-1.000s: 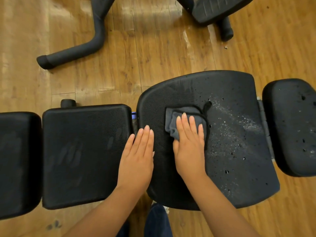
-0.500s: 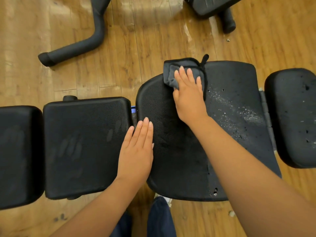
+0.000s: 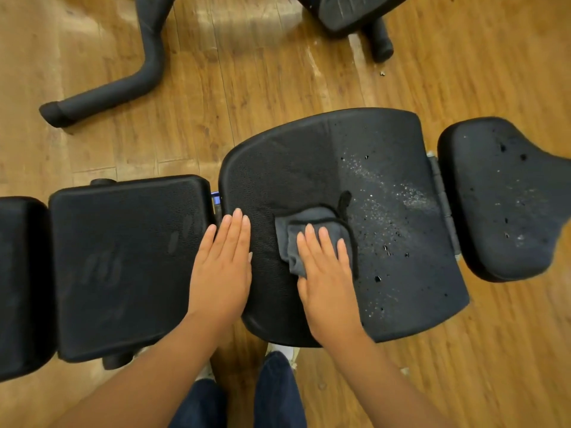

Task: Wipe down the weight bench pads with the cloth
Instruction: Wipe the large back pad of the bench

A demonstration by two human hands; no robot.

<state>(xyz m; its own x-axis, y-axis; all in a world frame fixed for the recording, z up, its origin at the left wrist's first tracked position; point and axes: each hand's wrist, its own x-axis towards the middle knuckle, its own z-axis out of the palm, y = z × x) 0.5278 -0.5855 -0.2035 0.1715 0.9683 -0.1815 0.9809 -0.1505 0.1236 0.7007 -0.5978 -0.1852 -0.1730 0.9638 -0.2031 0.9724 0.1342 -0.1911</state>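
My right hand (image 3: 327, 273) presses the grey cloth (image 3: 312, 233) flat-fingered onto the wide middle pad (image 3: 309, 156), beside scattered droplets (image 3: 380, 211). My left hand (image 3: 221, 267), fingers straight, rests across the gap to the neighbouring pad (image 3: 123, 261).

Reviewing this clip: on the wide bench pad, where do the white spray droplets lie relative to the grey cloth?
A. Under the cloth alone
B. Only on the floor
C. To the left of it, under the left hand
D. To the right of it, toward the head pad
D: the droplets speckle the wide pad right of the grey cloth, which the right hand presses flat.
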